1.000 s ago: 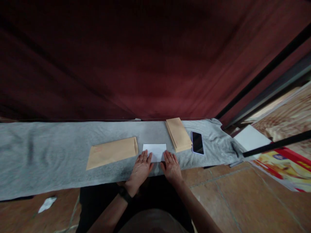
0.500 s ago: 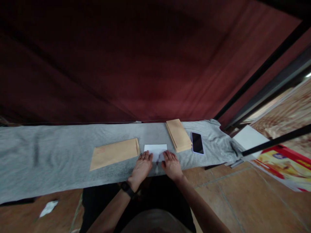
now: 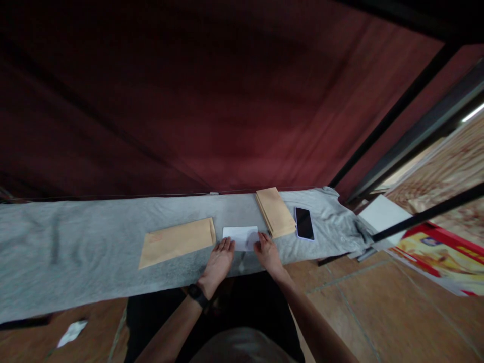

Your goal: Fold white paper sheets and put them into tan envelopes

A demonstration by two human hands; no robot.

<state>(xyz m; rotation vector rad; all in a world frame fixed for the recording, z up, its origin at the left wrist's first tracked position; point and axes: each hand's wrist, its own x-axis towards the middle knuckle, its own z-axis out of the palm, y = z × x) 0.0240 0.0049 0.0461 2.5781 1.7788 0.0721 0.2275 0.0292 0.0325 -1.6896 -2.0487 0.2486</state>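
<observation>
A small white sheet of paper [image 3: 241, 234], seemingly folded, lies flat on a grey cloth between my two hands. Fingers of my left hand [image 3: 220, 259], stretched out and flat, rest at its left edge; a dark watch is on that wrist. At the right edge, my right hand [image 3: 269, 253] has its fingers bent and its thumb close by, closed on the paper's side. To the left lies a brown envelope [image 3: 177, 241]. Beyond my right hand is a stack of brown envelopes [image 3: 277, 212], touching or nearly touching its fingertips.
A phone [image 3: 304, 223] with a dark screen lies right of the stack. Grey cloth [image 3: 94, 252] covers the long narrow bench against a dark red wall. On the right are black metal bars [image 3: 427, 214] and a red and yellow box [image 3: 442, 257]. A white scrap [image 3: 72, 333] lies on the tiled floor.
My right hand's fingers have gone from lying flat to bent at the paper's right edge. My left hand stays flat at the left edge. The view has shifted slightly.
</observation>
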